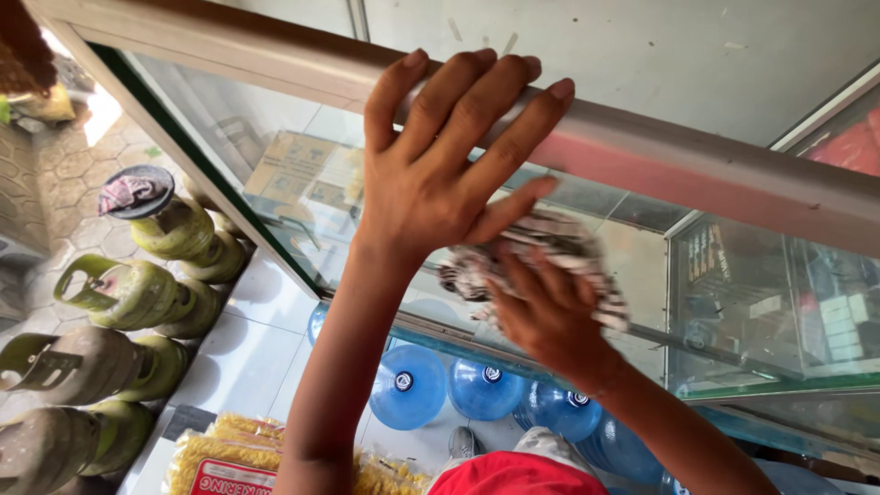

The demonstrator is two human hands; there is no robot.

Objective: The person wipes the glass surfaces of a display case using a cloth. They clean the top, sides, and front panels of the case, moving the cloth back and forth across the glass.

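— Glass and pale metal: one display case, viewed from above, with a metal frame rail along its top edge. What is on it?

— Left hand, fingers spread flat and resting over the rail, thumb pointing toward the cloth. It clamps nothing; it only leans on the frame.

— And the cloth?

— One rag, patterned in black, white and a little pink, bunched up. It is pressed against the glass pane just below the rail. Right hand is closed over its lower part, fingers curled into the bundle, so that hand grips the rag itself.

— Which way does it lie?

— The bundle's long axis runs roughly along the rail, slanting down to the right. It sits above the right hand's knuckles and just beneath the left thumb, which is touching it or very nearly. The right hand is the nearer one, being on it; the left hand is only beside it.

— Other items?

— Below the case: blue water jugs, several, standing on white floor tile. To the left: green gas cylinders, a row, one capped with a dark lid. Bottom edge: yellow noodle packs. Behind the glass, shelved boxes, too blurred to list.
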